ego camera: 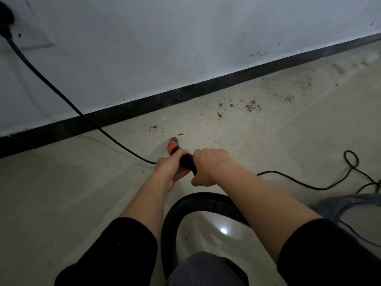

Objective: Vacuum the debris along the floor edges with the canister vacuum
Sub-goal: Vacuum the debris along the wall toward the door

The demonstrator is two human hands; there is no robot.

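Both-handed: left hand (168,172) and right hand (208,167) wrapped around one black vacuum handle (186,161), orange collar (171,146) and nozzle tip (174,139) just ahead. One ribbed hose (198,200) looping behind the grip. Several brown debris patches (252,106) beyond, along black baseboard (144,106). One power cord (61,93) crossing glossy beige floor (61,193), white wall (165,38) behind.

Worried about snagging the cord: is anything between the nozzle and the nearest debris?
Nothing visible. The nozzle points at the nearest debris across bare floor; the power cord lies off to its left.
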